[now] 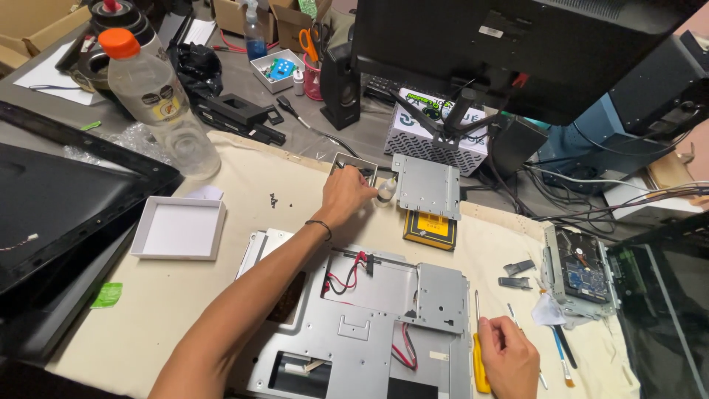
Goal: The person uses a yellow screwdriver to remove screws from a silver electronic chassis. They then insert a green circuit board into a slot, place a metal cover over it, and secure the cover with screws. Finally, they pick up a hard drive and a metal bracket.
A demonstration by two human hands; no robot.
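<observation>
Nearby, left hand (346, 193) grip closed, maybe on small tray (353, 167); right hand (509, 356) holds yellow screwdriver (479, 355); bracket (427, 186) beside.

Soft, even indoor light from above falls on the cream cloth (221, 192), leaving faint shadows, a dull sheen on the metal chassis (369, 318) and a dim near-left corner, with wide-angle bending at the edges.

free: cloth (170, 295) left of chassis (369, 325) | blocked: bottle (159, 100), monitor (517, 52)
</observation>
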